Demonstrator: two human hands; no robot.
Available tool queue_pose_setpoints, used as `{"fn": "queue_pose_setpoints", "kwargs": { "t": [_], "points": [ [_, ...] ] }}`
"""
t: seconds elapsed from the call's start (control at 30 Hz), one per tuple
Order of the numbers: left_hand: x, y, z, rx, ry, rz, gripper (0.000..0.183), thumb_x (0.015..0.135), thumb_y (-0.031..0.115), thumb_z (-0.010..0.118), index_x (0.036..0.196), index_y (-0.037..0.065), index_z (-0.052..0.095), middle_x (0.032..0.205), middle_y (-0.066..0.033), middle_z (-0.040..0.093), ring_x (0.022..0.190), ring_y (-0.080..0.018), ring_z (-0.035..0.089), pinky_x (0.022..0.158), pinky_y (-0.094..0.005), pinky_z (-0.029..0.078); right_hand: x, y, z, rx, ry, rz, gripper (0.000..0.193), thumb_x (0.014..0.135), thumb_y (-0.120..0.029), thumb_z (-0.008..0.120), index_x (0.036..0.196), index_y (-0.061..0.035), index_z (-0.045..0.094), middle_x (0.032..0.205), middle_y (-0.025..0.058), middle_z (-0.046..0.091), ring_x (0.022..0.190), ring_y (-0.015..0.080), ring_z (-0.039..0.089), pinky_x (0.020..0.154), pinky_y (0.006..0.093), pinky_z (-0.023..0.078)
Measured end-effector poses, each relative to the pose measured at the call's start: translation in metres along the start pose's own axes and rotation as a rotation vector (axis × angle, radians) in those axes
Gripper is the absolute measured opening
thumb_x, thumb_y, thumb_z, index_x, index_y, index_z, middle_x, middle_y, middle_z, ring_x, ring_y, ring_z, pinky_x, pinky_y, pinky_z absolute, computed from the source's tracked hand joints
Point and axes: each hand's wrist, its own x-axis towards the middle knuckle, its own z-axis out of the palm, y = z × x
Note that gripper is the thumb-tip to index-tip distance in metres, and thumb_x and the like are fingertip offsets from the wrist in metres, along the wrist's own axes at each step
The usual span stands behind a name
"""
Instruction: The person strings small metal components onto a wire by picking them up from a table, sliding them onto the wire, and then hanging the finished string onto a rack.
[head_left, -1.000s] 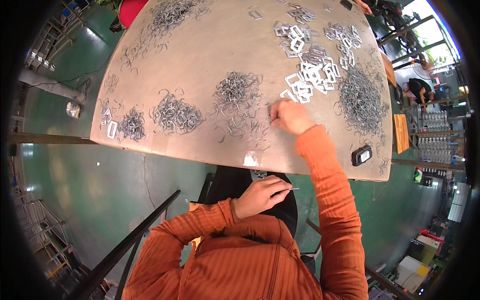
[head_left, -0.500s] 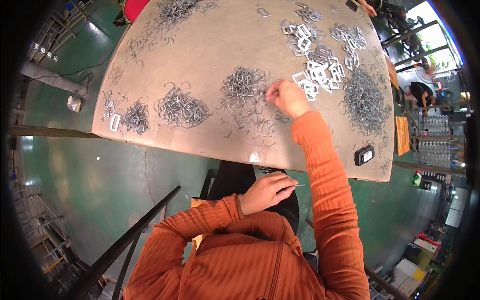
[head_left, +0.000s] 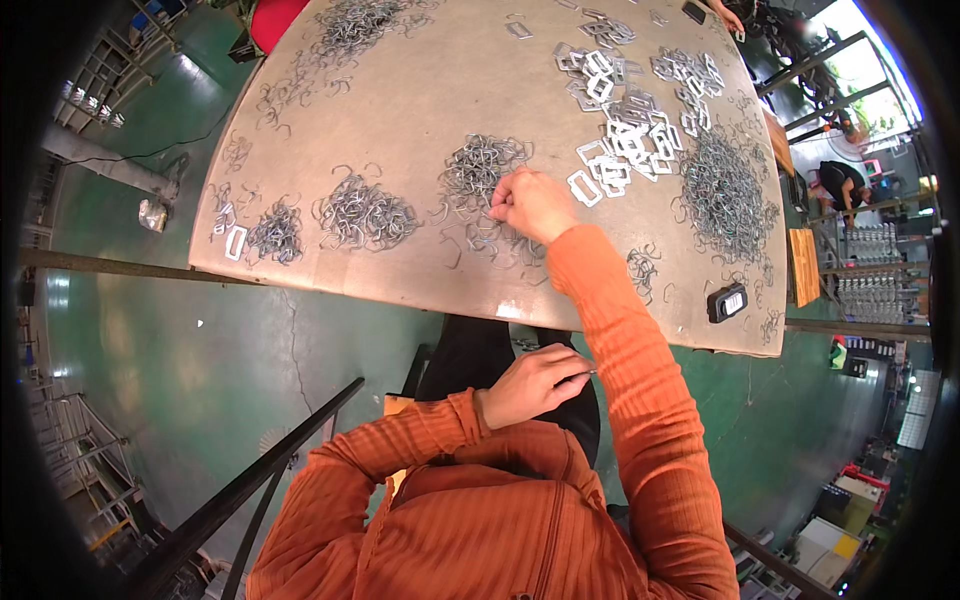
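Observation:
My right hand (head_left: 533,203) reaches over the table to the near right side of a pile of bent wire hooks (head_left: 480,165), its fingertips pinched together. Whatever lies between those fingertips is hidden. Loose hooks (head_left: 500,243) are scattered under and in front of this hand. Close to my body, below the table edge, my left hand (head_left: 537,384) is closed with thumb and fingers round a thin metal piece (head_left: 592,372). Only its tip shows beside my right sleeve. Flat rectangular metal frames (head_left: 630,140) lie heaped beyond my right hand, some overlapping.
More wire hooks form piles at the left (head_left: 367,212), the near left corner (head_left: 274,232) and the right (head_left: 722,190). A black box-shaped device (head_left: 727,302) sits near the right front edge. Another person's hand (head_left: 728,17) shows at the far right edge of the table (head_left: 420,100).
My right hand has moved left and slightly nearer to me, along the side of the hook pile. My left hand stays in place, with less of its metal piece showing.

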Motion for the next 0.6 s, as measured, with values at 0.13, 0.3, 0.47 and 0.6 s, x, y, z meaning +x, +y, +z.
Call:
{"fn": "queue_pose_setpoints", "kwargs": {
  "t": [0.13, 0.3, 0.47, 0.6],
  "points": [
    [-0.001, 0.001, 0.001, 0.023, -0.026, 0.013, 0.014, 0.078, 0.004, 0.068, 0.09, -0.001, 0.063, 0.088, -0.0113, 0.064, 0.076, -0.0272, 0.062, 0.067, -0.033, 0.051, -0.002, -0.004, 0.013, -0.205, 0.023, -0.009, 0.012, 0.074, -0.017, 0.073, 0.08, -0.0093, 0.067, 0.084, 0.0099, 0.064, 0.081, 0.0238, 0.064, 0.07, 0.0358, 0.05],
    [0.005, 0.007, 0.003, 0.005, -0.007, 0.016, 0.017, 0.078, 0.003, 0.068, 0.094, 0.0, 0.064, 0.089, -0.0109, 0.064, 0.075, -0.0256, 0.062, 0.067, -0.0323, 0.051, -0.019, 0.037, -0.014, 0.621, -0.093, 0.167, 0.011, 0.082, -0.015, 0.068, 0.083, -0.0052, 0.063, 0.084, 0.0051, 0.063, 0.077, 0.0139, 0.06, 0.064, 0.0291, 0.047],
    [0.011, 0.01, 0.005, -0.036, -0.002, 0.025, 0.017, 0.079, 0.002, 0.066, 0.095, 0.001, 0.065, 0.086, -0.0105, 0.064, 0.076, -0.0241, 0.062, 0.066, -0.0317, 0.051, -0.096, 0.058, -0.046, 1.278, -0.028, 0.229, 0.011, 0.087, -0.008, 0.062, 0.095, -0.003, 0.056, 0.083, 0.0023, 0.061, 0.072, 0.0095, 0.058, 0.058, 0.0237, 0.044],
    [0.012, 0.018, 0.004, -0.031, -0.026, -0.031, 0.016, 0.079, 0.001, 0.065, 0.095, 0.0, 0.064, 0.086, -0.0117, 0.063, 0.077, -0.0248, 0.062, 0.066, -0.0324, 0.051, -0.167, 0.038, -0.062, 1.3, 0.123, 0.236, 0.028, 0.084, -0.002, 0.063, 0.108, -0.0024, 0.049, 0.087, 0.0053, 0.061, 0.074, 0.0123, 0.061, 0.057, 0.023, 0.049]
  ]
}}
